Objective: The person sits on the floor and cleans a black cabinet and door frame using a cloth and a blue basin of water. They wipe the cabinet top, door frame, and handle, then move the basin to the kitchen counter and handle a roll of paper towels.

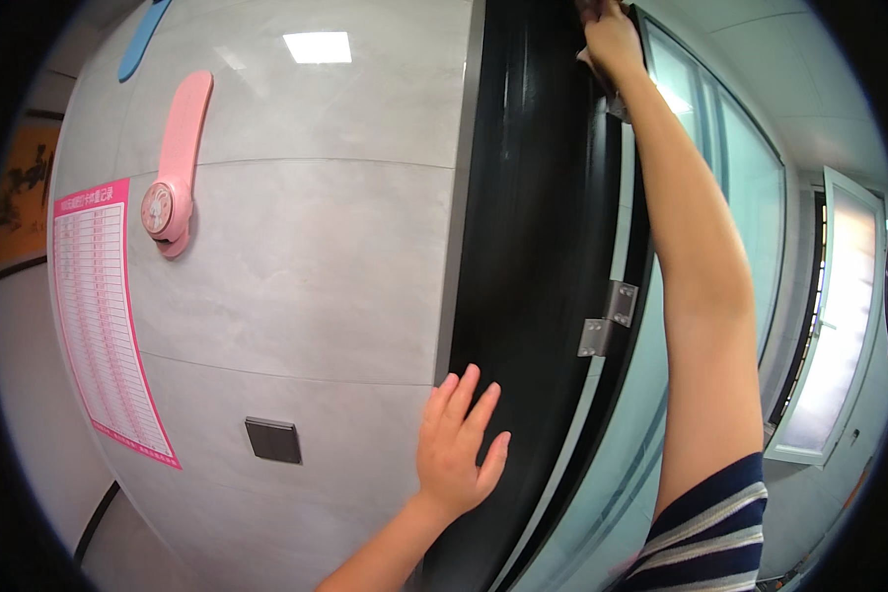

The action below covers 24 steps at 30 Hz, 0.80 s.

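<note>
My left hand (455, 448) is raised with its fingers apart over the lower part of the glossy black door frame (536, 222), close to the edge of the grey tiled wall; it holds nothing. High up at the picture's top, my right hand (613, 41) reaches to the frame beside the glass door (744, 159). Its fingers are partly cut off and dark, and something is perhaps between them, too unclear to name. A metal hinge (608, 318) joins frame and door between the two hands. Part of another hinge (618, 109) shows just below my right hand.
A pink holder with a round rabbit-patterned front (169, 211) and a blue strip (142, 41) are on the tiled wall (303, 251). Lower are a pink-bordered chart (107, 325) and a dark wall switch (274, 440). An open frosted window (832, 325) stands at the right.
</note>
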{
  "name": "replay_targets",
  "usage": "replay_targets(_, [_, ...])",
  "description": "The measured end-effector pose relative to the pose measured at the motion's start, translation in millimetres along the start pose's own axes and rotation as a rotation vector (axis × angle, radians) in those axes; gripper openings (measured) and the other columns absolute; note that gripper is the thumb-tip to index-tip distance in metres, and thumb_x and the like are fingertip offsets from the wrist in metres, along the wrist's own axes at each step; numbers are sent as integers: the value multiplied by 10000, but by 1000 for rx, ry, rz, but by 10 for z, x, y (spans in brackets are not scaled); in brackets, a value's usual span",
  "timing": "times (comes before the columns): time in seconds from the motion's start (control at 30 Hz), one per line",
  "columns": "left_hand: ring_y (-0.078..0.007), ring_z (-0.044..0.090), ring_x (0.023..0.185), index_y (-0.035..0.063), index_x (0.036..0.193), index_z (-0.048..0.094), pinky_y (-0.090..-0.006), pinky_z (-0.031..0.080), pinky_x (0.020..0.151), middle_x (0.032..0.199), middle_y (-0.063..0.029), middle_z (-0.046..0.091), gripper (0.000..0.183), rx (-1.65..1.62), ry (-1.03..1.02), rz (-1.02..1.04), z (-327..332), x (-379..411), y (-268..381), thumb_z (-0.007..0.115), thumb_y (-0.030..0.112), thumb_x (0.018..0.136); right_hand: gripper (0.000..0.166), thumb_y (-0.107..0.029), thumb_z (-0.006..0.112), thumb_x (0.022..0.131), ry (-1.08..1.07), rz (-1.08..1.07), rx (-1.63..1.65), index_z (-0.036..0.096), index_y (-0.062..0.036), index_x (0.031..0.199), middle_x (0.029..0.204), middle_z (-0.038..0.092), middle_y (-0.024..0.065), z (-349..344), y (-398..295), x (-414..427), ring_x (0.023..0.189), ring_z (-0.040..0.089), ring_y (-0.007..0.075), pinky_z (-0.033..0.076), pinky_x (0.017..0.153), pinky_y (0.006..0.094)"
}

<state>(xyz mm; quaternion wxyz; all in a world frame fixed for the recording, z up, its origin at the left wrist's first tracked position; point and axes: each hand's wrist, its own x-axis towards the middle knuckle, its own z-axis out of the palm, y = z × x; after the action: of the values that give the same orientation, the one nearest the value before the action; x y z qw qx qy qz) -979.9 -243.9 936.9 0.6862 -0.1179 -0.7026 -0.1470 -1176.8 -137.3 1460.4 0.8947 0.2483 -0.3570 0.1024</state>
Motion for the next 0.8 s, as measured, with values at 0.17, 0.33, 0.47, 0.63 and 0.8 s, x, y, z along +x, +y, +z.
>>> replay_targets(0.17, [-457, 456, 1399, 16, 1288, 659, -527, 376, 1143, 1490, -250, 526, 470, -25, 4, 47, -118, -147, -187, 735, 166, 849, 413, -305, 381, 1079, -335, 506, 374, 597, 24, 1204, 1076, 684, 306, -623, -487, -14, 1022, 644, 504, 516, 912, 546])
replay_targets(0.33, [-464, 447, 1405, 35, 1288, 655, -554, 340, 1163, 1504, -253, 510, 451, -157, -43, 70, -151, -139, -301, 728, 173, 866, 370, -118, 378, 1023, -489, 753, 448, 639, -34, 1271, 1031, 728, 262, -1788, -1324, -411, 936, 735, 382, 566, 835, 465])
replay_targets(0.47, [-473, 435, 1408, 29, 1282, 654, -550, 335, 1162, 1513, -257, 500, 432, -366, -119, 65, -241, -204, -293, 712, 172, 879, 331, -87, 459, 1008, -332, 570, 362, 680, -2, 1239, 1160, 722, 240, -1787, -1216, -882, 1136, 689, 369, 508, 1022, 408])
replay_targets(0.63, [-458, 445, 1397, 6, 1278, 644, -539, 336, 1161, 1510, -269, 495, 409, -463, -111, 26, -524, -384, -396, 677, 176, 907, 327, 9, 501, 943, -358, 491, 112, 661, -78, 1214, 1115, 714, 187, -2538, -1706, -1889, 1000, 673, 432, 551, 860, 462])
replay_targets(0.8, [-458, 441, 1398, 11, 1297, 632, -537, 329, 1164, 1515, -265, 490, 414, -508, -188, -48, -600, -658, -346, 654, 202, 930, 347, 65, 495, 957, -448, 723, 152, 650, -29, 1253, 1128, 714, 210, -3521, -2399, -2658, 1050, 693, 391, 553, 903, 413])
